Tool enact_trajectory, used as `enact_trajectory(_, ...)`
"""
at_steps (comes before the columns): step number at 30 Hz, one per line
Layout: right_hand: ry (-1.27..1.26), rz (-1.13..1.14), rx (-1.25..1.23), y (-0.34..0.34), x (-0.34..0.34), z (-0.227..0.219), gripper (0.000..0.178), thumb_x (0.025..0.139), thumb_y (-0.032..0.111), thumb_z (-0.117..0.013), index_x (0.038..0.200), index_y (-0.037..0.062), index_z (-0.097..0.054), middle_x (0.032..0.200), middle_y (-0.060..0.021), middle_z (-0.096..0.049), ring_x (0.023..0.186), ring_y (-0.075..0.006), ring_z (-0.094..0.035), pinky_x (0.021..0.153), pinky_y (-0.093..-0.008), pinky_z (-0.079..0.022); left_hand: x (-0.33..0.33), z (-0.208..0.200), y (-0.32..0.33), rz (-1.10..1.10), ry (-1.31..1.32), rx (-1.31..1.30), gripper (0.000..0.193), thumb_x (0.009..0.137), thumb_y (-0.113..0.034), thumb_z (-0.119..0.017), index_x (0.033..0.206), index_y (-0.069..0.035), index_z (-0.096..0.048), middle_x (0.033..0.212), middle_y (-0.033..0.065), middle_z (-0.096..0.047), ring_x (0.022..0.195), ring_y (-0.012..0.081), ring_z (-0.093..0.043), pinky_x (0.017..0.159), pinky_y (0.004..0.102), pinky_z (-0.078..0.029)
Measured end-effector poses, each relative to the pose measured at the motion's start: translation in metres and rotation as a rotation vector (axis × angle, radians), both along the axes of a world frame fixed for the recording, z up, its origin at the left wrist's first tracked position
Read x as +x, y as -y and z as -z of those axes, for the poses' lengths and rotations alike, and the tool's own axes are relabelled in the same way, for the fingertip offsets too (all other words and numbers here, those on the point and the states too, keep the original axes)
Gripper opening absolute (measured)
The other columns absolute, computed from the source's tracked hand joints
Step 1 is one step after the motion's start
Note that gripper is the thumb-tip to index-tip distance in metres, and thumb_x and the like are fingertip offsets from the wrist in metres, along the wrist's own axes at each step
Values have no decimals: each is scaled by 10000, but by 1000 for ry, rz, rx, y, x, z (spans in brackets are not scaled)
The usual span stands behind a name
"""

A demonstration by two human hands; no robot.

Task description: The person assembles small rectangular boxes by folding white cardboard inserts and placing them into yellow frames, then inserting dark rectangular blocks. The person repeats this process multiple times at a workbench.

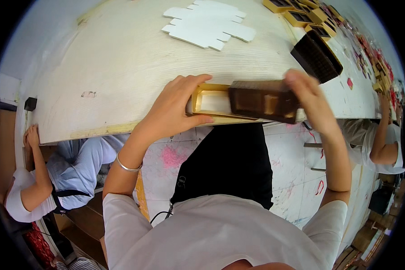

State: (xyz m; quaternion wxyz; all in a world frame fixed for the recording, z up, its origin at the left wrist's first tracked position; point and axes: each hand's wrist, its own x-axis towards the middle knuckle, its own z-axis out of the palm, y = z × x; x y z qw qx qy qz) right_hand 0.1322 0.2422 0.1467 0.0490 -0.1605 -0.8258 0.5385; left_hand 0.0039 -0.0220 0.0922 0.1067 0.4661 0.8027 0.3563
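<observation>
A small gold open-topped box (216, 85) sits at the table's front edge, its pale inside showing. My left hand (173, 105) grips its left end, thumb on the near side and fingers on the far side. Over the box's right part is a dark brown plastic tray (256, 101) with moulded compartments, tilted and smeared by motion. My right hand (311, 101) closes on the tray's right end; the fingertips are partly blurred. Just beyond that hand stands a stack of the same dark trays (317, 56).
Flat white die-cut cards (207, 24) lie in a pile on the pale table (117, 67). Several gold boxes with dark trays (299, 19) cluster at the far right. Red items (375, 49) spread beyond them. One person (45, 180) sits at left, another (384, 144) at right.
</observation>
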Motion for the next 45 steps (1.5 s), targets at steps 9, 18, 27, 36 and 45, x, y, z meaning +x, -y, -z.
enact_trajectory(9, -9, -266, 848, 25, -46, 12, 568, 958, 516, -430, 1134, -12, -543, 803, -190, -635, 658, -274, -647, 653, -366, -522, -3, 12, -2, 15, -139, 138, 753, 651, -325, -826, 1269, -78, -473, 1072, 114, -580, 1017, 316, -550, 872, 406, -435)
enact_trajectory(18, -405, -717, 944, 19, -12, -6, 559, 683, 146, -717, 1226, 87, -602, 935, -129, -555, 827, -290, -544, 740, -377, -454, -2, 17, 0, -3, -129, 146, 789, 672, -372, -810, 1326, -119, -447, 1054, 109, -581, 991, 293, -546, 873, 402, -428)
enact_trajectory(27, -338, -744, 834, 38, -20, 10, 681, 757, 282, -717, 1353, 69, -468, 1210, -226, -475, 1019, -366, -538, 854, -409, -471, -7, 20, 3, 75, -164, 160, 770, 704, -371, -775, 1364, -120, -468, 1130, 119, -565, 1018, 293, -522, 915, 392, -401)
enact_trajectory(36, -438, -834, 1139, 21, -16, 0, 471, 686, -8, -647, 1154, 41, -645, 1250, -196, -560, 1053, -333, -603, 848, -384, -531, -7, 20, 2, 74, -136, 158, 788, 676, -365, -787, 1353, -96, -487, 1116, 115, -549, 1032, 291, -512, 922, 379, -390)
enact_trajectory(45, -728, -807, 1305, 17, -22, 21, 455, 677, 122, -678, 1123, 40, -634, 1108, -208, -589, 782, -224, -647, 690, -332, -543, -3, 21, -3, 58, -211, 131, 839, 651, -419, -787, 1358, -92, -476, 1071, 116, -535, 1013, 295, -512, 901, 373, -400)
